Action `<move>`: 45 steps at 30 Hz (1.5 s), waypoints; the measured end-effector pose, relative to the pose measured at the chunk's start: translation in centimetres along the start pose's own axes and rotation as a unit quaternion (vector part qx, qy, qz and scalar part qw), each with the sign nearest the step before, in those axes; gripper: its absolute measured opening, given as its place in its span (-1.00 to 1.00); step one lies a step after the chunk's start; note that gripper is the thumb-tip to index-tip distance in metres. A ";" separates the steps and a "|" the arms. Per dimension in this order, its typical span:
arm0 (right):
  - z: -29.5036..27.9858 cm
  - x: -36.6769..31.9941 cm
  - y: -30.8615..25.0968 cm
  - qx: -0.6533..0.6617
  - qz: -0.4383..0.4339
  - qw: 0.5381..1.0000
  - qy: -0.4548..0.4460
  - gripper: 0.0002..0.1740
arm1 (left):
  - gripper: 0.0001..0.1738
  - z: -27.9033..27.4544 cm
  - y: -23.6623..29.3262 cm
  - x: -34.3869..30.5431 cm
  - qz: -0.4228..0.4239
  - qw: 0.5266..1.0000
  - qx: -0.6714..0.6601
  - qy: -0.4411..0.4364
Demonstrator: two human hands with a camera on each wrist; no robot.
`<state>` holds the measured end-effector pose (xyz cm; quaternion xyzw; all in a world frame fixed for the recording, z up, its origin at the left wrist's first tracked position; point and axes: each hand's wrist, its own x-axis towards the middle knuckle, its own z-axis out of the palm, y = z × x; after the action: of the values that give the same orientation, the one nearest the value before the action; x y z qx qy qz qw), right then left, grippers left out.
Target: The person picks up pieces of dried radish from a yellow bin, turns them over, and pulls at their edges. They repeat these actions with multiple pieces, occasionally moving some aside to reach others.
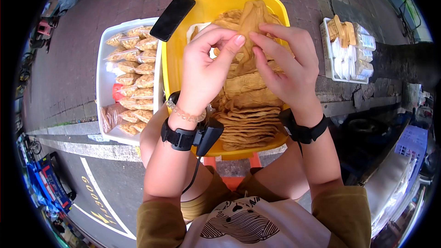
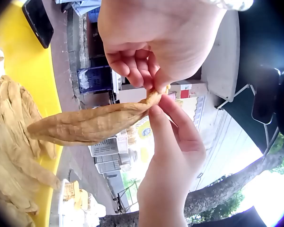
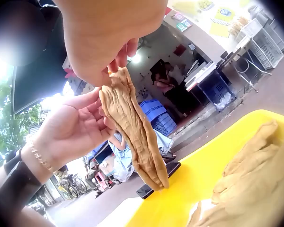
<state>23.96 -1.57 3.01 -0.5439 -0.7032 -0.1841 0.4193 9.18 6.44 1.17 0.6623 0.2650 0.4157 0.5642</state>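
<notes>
A long, wrinkled tan piece (image 1: 251,23) is held up over the yellow tub (image 1: 177,78); it looks flat and soft. My left hand (image 1: 206,64) pinches its near end between thumb and fingers. At the same end, my right hand (image 1: 294,64) pinches it with thumb and fingertips, close beside the left. In the left wrist view the piece (image 2: 90,124) hangs out from both hands' fingertips. The right wrist view shows its folded length (image 3: 132,127) below the fingers. Beneath the hands, many similar tan pieces (image 1: 248,128) lie stacked in rows in the tub.
A black phone (image 1: 172,17) rests at the tub's upper left edge. To the left stands a white bin (image 1: 104,64) with several filled clear bags (image 1: 136,103). A small white basket (image 1: 329,59) with packets is on the right. People (image 3: 168,85) show in the background of the right wrist view.
</notes>
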 end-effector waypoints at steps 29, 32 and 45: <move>0.5 -0.7 -0.2 0.090 0.112 0.989 -0.028 -0.82 | -0.90 0.4 0.4 0.1 0.062 0.987 0.150 -0.002; 0.2 -0.5 -0.5 0.096 0.124 0.987 -0.047 -0.80 | -0.90 0.3 0.5 0.0 0.067 0.985 0.157 -0.005; -0.1 -0.5 -0.5 0.037 0.122 0.986 -0.105 -0.81 | -0.94 0.3 0.5 -0.4 0.137 0.960 0.241 -0.043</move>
<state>23.59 -2.06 2.78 -0.6263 -0.6776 -0.0477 0.3824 9.16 5.86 1.56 0.8259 0.2398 0.3842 0.3358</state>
